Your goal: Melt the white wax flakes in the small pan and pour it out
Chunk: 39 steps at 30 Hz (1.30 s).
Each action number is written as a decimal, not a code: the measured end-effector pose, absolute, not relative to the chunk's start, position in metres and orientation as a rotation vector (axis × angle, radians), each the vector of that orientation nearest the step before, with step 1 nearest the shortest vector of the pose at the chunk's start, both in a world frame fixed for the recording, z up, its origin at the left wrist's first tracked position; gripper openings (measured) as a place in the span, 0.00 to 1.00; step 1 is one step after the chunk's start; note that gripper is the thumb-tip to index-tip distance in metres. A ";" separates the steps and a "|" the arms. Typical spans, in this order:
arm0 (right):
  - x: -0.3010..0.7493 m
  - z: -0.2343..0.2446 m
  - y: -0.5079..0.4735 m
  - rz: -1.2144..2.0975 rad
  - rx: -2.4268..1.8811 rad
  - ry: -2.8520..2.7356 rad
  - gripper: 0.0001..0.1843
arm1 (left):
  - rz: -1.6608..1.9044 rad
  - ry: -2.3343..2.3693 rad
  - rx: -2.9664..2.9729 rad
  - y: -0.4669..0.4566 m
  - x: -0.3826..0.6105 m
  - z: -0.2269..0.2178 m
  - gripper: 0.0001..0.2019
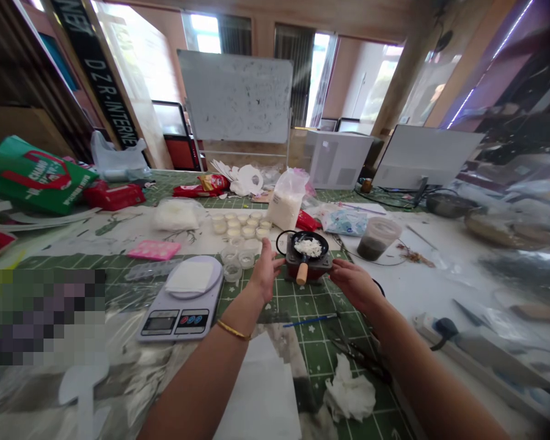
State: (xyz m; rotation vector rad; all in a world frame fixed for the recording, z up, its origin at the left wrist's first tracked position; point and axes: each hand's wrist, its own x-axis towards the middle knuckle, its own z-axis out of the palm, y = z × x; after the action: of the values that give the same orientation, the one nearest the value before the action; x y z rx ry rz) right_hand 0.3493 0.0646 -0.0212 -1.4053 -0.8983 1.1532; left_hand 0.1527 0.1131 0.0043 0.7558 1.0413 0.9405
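The left hand (266, 270) and right hand (354, 285) are reaching apart on either side of a small red stove (309, 267), touching it or not unclear. A miniature frying pan (308, 245) is sitting on top, a digital kitchen scale (181, 305) left of the stove.

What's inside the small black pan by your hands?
A heap of white flakes sits in the small black pan. The pan's floor under the heap is covered, so whatever lies beneath cannot be seen.
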 end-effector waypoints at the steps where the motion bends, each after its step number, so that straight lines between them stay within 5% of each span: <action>1: 0.348 -0.021 0.063 1.167 -1.395 -0.891 0.31 | 0.939 1.050 0.752 0.111 0.151 0.006 0.44; 13: 0.345 -0.018 0.038 1.110 -1.485 -1.056 0.30 | 0.945 0.819 0.499 0.062 0.088 0.014 0.38; 16: 0.346 -0.017 0.015 0.749 -1.735 -1.503 0.20 | 1.035 0.691 0.352 0.047 0.079 0.013 0.28; 19: 0.340 -0.016 -0.005 0.490 -1.865 -1.885 0.16 | 1.128 0.745 0.344 0.032 0.079 0.006 0.06; 27: 0.334 -0.026 -0.001 0.293 -1.991 -2.295 0.16 | 1.084 0.776 0.465 0.008 0.072 0.000 0.14; 35: 0.320 -0.038 0.008 0.220 -1.978 -2.369 0.11 | 1.083 0.749 0.568 0.007 0.075 0.004 0.05; 39: 0.331 -0.014 -0.006 0.267 -1.885 -2.355 0.11 | 1.057 0.662 0.541 0.007 0.077 0.001 0.11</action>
State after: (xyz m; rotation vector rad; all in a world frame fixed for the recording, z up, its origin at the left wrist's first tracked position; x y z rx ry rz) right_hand 0.3309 -0.0065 -0.0145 -1.8851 -2.3545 0.2673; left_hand 0.0772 0.0070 0.0014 0.5412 0.6622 1.0572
